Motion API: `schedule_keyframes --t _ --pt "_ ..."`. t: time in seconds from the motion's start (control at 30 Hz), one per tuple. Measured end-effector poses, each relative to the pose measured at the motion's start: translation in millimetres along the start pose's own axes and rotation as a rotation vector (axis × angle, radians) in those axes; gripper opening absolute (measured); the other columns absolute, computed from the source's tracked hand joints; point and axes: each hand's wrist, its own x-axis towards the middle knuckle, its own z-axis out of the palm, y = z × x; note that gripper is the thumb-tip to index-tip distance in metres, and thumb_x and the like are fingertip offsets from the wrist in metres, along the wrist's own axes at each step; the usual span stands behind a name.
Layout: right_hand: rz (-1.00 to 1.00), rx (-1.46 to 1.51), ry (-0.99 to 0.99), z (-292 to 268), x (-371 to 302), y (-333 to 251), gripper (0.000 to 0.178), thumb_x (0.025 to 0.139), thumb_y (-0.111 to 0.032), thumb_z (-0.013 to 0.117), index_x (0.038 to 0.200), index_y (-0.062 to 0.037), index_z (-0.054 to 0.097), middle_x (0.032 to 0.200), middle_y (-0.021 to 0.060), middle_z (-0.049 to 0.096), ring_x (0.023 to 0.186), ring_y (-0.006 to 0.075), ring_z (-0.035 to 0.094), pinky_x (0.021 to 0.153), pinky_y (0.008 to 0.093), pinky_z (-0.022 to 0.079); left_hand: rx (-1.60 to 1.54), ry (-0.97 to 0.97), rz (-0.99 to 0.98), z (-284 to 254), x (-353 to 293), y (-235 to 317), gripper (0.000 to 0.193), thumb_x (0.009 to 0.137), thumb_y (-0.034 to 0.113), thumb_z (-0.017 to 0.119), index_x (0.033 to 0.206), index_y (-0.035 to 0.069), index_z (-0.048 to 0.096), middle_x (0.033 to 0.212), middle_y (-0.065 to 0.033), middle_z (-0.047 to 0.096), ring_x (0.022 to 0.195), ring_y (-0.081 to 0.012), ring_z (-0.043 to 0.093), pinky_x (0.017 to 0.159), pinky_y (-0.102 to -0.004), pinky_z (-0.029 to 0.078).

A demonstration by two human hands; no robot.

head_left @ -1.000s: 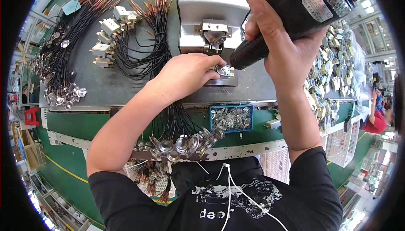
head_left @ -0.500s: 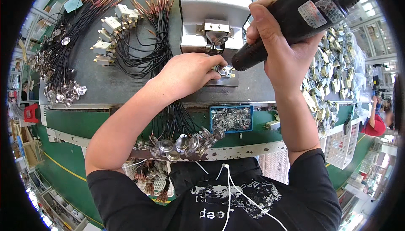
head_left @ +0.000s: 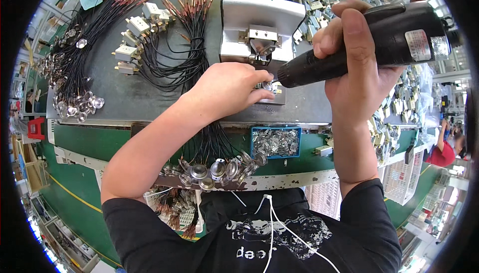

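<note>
My left hand (head_left: 227, 91) pinches a small part with a round silver metal disc (head_left: 268, 86) between thumb and fingertips, on a metal block (head_left: 273, 99) in front of the grey machine. Much of that part is hidden by the fingers. Wrapped in my right hand (head_left: 357, 68) is a black electric screwdriver (head_left: 396, 46), tilted nearly level. Its nose points left, right beside the part; I cannot tell whether the bit touches it. The machine (head_left: 262, 11) stands just beyond both hands.
Bundled black wires (head_left: 197, 58) with white connector blocks (head_left: 137, 26) lie left of the machine, disc ends (head_left: 199, 172) hanging at the front edge. Another wire bundle (head_left: 75, 48) is farther left. Near the edge sits a blue tray (head_left: 276, 141) of small metal pieces. Many white blocks (head_left: 399, 103) are heaped right.
The screwdriver has swung flatter, its body farther right with my right hand. My left hand keeps its pinch on the disc part. The whole view has shifted slightly.
</note>
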Motion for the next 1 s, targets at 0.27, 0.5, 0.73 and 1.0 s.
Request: schedule_keyframes --t 0.27,0.5,0.73,1.0 --pt "0.019 0.016 0.004 6 -2 2 0.090 0.100 -0.005 0.065 0.164 -0.0179 0.002 0.097 0.0183 0.064 0.062 0.0173 0.062 0.064 0.0367 0.054 0.028 0.052 0.017 3 0 5 0.032 0.097 0.033 0.064 0.081 0.006 0.068 0.077 -0.0085 0.066 0.081 -0.0307 0.069 0.070 -0.0441 0.056" --pt "-0.024 0.033 -0.061 8 -2 6 0.092 0.099 -0.001 0.065 0.164 -0.0184 0.001 0.101 0.0186 0.065 0.064 0.0173 0.064 0.062 0.0347 0.055 0.047 0.040 0.007 3 0 6 0.032 0.096 0.031 0.065 0.078 0.005 0.068 0.078 -0.0087 0.066 0.080 -0.0310 0.069 0.070 -0.0440 0.057" --pt "-0.013 0.053 -0.088 15 -2 3 0.096 0.098 0.002 0.065 0.164 -0.0181 -0.001 0.102 0.0184 0.067 0.064 0.0170 0.064 0.061 0.0327 0.055 0.090 0.042 0.061 2 0 4 0.026 0.100 0.032 0.060 0.091 0.010 0.071 0.078 -0.0089 0.069 0.080 -0.0299 0.072 0.069 -0.0438 0.058" --pt "-0.044 -0.012 -0.118 20 1 2 0.098 0.096 0.004 0.066 0.164 -0.0172 -0.001 0.099 0.0171 0.068 0.063 0.0165 0.065 0.061 0.0311 0.055 0.085 0.048 0.063 3 -3 5 0.025 0.099 0.032 0.061 0.093 0.010 0.071 0.078 -0.0084 0.069 0.080 -0.0299 0.072 0.068 -0.0443 0.058"
